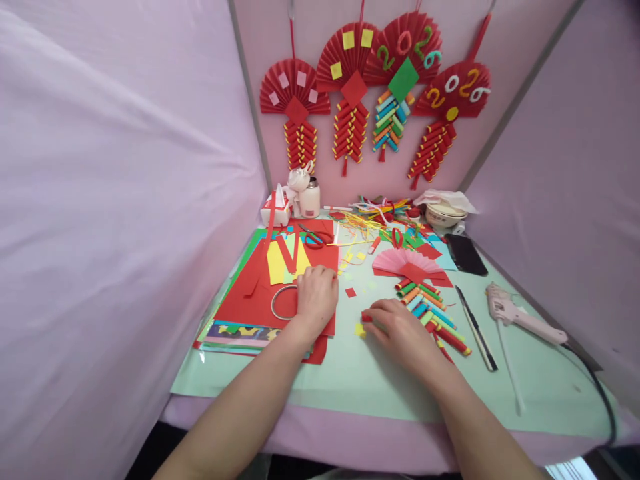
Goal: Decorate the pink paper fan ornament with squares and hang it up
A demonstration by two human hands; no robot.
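Red bit point(367, 318) at the right hand point(397, 330), looks pinched between thumb and finger, bit small to be sure; over the green mat point(345, 393), yellow scrap point(360, 330) just beside. Left hand point(319, 293) curled over red paper point(250, 293), can't tell its grip. Colored paper rolls point(427, 308) beside right hand.

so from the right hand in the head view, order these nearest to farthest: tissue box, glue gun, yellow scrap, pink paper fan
From the right hand:
1. yellow scrap, beside its fingertips
2. pink paper fan, just beyond the hand
3. glue gun, off to the right
4. tissue box, far left at the back
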